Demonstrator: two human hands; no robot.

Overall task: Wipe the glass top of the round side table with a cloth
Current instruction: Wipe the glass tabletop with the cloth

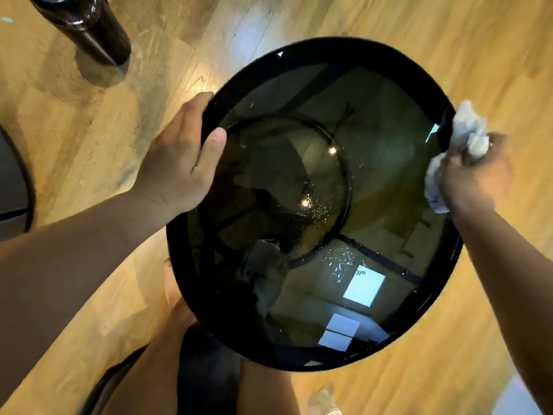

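The round side table has a dark glass top [389, 181] inside a black rim [329, 44] and fills the middle of the head view. Water droplets lie on the glass near its centre and lower middle. My left hand [179, 163] grips the rim at the left, thumb on top of the glass edge. My right hand [472, 181] is at the right rim, closed around a crumpled white cloth [469, 133] that pokes out above and below the fist. The cloth touches the rim's right edge.
Wooden floor [74, 130] surrounds the table. A dark cylindrical bottle-like object [92, 28] stands at the top left. A grey rounded object [12, 190] sits at the left edge. My legs and dark shorts [206, 369] are below the table.
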